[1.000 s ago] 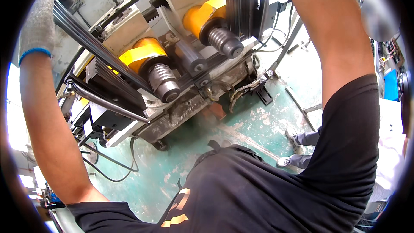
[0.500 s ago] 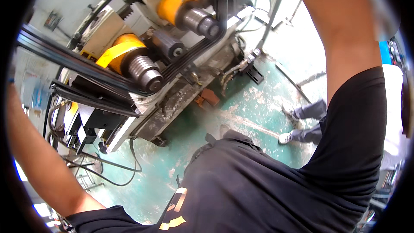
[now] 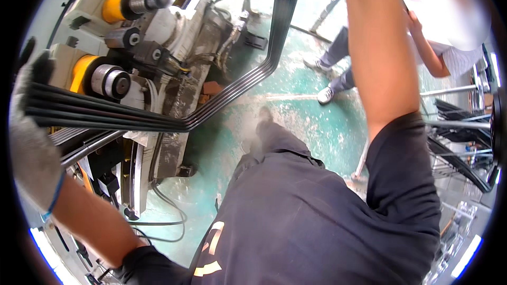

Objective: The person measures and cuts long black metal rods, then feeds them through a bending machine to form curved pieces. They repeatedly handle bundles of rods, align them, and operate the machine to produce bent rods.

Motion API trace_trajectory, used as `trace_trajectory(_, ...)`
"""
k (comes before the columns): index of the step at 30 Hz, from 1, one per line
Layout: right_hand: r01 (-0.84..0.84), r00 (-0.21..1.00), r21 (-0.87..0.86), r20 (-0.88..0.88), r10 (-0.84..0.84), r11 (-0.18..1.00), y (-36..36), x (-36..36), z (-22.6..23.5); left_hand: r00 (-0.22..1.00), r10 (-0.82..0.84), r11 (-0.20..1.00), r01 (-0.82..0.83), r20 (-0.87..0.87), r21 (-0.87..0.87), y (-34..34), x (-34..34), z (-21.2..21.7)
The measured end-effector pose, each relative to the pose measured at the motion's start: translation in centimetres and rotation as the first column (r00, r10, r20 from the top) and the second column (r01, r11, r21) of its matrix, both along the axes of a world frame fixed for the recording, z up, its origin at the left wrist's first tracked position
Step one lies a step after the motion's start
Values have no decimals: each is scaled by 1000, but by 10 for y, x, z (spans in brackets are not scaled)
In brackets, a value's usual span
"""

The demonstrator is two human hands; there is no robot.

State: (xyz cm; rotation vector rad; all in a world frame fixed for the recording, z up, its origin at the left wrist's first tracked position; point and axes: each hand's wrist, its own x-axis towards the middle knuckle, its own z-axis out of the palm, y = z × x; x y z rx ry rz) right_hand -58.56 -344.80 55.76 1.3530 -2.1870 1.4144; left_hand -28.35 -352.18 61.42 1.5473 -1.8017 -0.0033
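Head view: the gloved left hand [image 3: 33, 145] grips 1 end of the bundle of bent black bars [image 3: 188, 121], which spans the gap between the wearer's body and 2 ridged steel spindles [image 3: 108, 81]. The right hand is out of frame, so I can't tell its grip! Good handling here means both ends travelling together, bars nested flush, bends clear of spindles and the co-worker's shoes [image 3: 326, 95].

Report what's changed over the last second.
The bent dark bars have come off the yellow-mounted rollers, toward the person and over the floor. The view turned, putting the rollers farther left. The gloved left hand holds the bars, as at first; the right arm stays outstretched.
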Motion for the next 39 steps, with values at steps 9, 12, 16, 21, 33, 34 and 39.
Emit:
trace_trajectory(9,188,954,-233,273,-121,954,101,11,-269,561,-341,837,547,-755,29,29,-15,-244)
trace_trajectory(12,181,890,-94,440,-122,979,152,25,-330,537,-200,852,508,-820,125,59,-27,-301)
trace_trajectory(16,112,881,-42,467,-79,993,224,9,-379,533,-92,870,455,-841,193,120,-41,-362)
trace_trajectory(21,82,866,94,486,-117,992,285,-37,-413,619,-89,882,413,-780,227,188,-79,-405)
trace_trajectory(33,-119,914,283,405,-6,952,384,-97,-448,601,128,977,60,-789,204,348,-106,-463)
trace_trajectory(34,-165,887,291,461,13,942,391,-100,-447,562,158,976,36,-812,215,360,-106,-471)
trace_trajectory(39,-375,850,295,488,199,879,423,-101,-426,427,349,935,-104,-834,338,448,-109,-453)
